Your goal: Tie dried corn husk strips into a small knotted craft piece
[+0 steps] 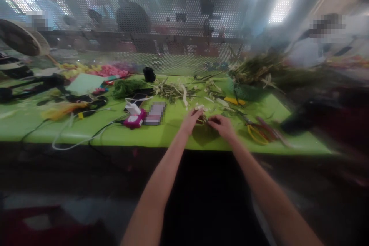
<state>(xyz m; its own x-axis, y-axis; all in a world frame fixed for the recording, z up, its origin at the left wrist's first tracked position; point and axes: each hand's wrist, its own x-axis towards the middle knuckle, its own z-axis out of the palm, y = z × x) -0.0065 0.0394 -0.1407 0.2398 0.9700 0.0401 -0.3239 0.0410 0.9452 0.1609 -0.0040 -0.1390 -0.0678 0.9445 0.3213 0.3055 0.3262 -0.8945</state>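
Note:
Over the front of the lime-green table (173,138), my left hand (190,121) is closed around a small bunch of pale flowers (199,107) with thin stems. The cream heads show above its fingers. My right hand (221,126) is closed in a pinch at the stem side of the bunch, just right of the left hand; its fingertips are too blurred to show exactly what they grip. Beyond the hands lies a loose pile of dried pale stems and flowers (173,91). Scissors with yellow handles (257,134) lie right of my right hand, and a yellow cutter (234,100) lies farther back.
A magenta power adapter (135,119) with white plug and cables sits left, beside a phone (155,113). Behind are green moss (127,87), pink flowers (111,71) and a black cup (149,74). A green basket (250,91) holds dried stalks. People are beyond and at right.

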